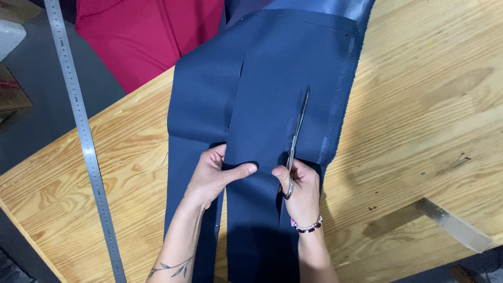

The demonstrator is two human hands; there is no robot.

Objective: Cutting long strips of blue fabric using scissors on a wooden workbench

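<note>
A long piece of navy blue fabric [272, 68] lies down the middle of a wooden table [419, 105]. It has one straight cut on its left part and a second cut line on its right part. My right hand [299, 188] grips a pair of metal scissors [296, 133] whose blades point away from me and lie in the right cut. My left hand [214, 175] presses flat on the fabric strip between the two cuts, thumb stretched toward the scissors. A beaded bracelet [308, 226] is on my right wrist.
A long steel ruler [84, 136] lies along the table's left side. Red cloth [146, 36] hangs past the far edge. A metal square's arm [453, 225] rests at the lower right. The table's left edge runs diagonally, with grey floor beyond.
</note>
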